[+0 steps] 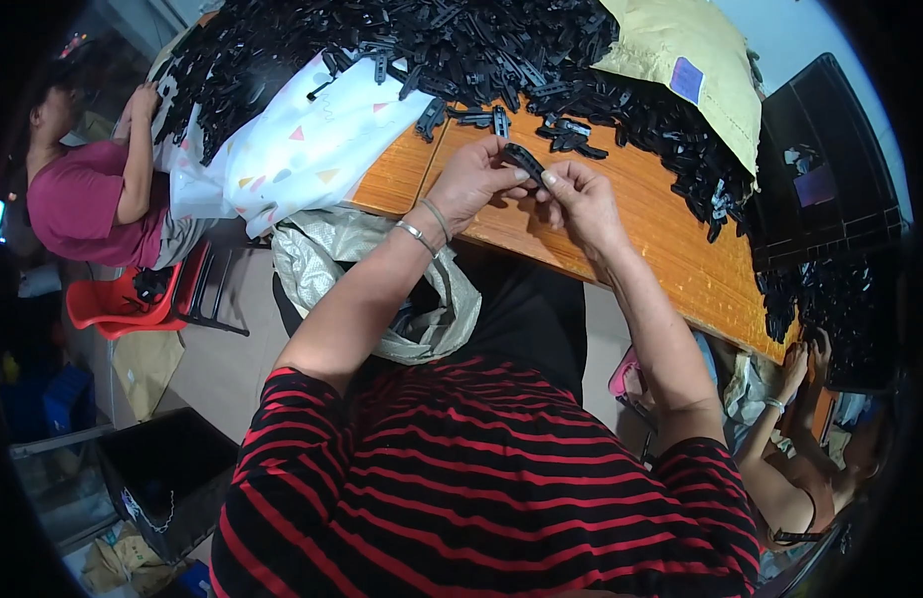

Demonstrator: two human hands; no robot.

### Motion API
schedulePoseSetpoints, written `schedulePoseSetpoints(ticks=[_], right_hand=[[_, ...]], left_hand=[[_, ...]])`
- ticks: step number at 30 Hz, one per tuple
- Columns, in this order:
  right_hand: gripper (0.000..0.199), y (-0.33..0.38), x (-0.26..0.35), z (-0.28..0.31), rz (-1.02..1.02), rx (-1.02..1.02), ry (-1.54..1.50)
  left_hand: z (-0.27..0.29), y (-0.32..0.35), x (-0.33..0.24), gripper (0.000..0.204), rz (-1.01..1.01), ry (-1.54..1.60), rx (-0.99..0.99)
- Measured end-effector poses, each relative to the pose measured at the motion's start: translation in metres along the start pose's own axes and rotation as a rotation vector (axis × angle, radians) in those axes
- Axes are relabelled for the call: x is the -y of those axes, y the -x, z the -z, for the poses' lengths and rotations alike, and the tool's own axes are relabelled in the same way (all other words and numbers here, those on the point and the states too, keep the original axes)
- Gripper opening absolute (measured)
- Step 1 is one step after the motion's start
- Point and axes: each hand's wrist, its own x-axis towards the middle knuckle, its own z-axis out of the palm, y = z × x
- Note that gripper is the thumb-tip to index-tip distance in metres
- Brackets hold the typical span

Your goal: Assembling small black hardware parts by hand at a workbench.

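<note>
Both my hands meet above the wooden table (581, 244), pinching one small, long black plastic part (524, 159) between them. My left hand (471, 184) grips its left end with thumb and fingers. At the other end, my right hand (584, 204) holds it between thumb and forefinger. The part is slim and slightly curved; my fingertips hide some of it. Just beyond my hands lie several loose black plastic parts (571, 135) of similar shape. Behind them rises a large heap of such parts (461, 50).
A white patterned plastic sheet (312, 140) drapes over the table at left. A yellowish sack (681, 60) lies on the heap. An open woven sack (452, 319) hangs below the table edge. One person (93, 204) sits at left, another person (790, 488) at lower right.
</note>
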Motion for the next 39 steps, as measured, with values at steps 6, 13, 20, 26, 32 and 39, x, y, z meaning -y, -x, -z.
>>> schedulePoseSetpoints(ticks=[6,13,20,26,32,39], right_hand=[[0.011,-0.006,0.001,0.013,-0.068,-0.107,0.161],[0.015,-0.003,-0.006,0.009,-0.097,-0.145,0.216],[0.018,-0.003,-0.004,0.004,-0.143,-0.157,0.263],[0.019,-0.008,0.004,0.005,-0.2,-0.132,0.399],[0.023,-0.014,0.006,0.003,-0.174,-0.134,0.524],[0.017,-0.015,-0.002,0.037,-0.015,-0.093,0.596]], left_hand=[[0.003,-0.008,-0.015,0.028,0.063,-0.106,0.002],[-0.003,-0.015,-0.002,0.013,0.03,-0.432,-0.13],[0.002,-0.019,0.008,0.016,-0.027,-0.609,-0.136],[0.001,-0.027,0.007,0.016,-0.008,-0.863,-0.2],[0.004,-0.028,0.008,0.019,-0.056,-1.078,-0.249],[0.034,0.074,-0.011,0.011,-0.173,-0.838,-0.2]])
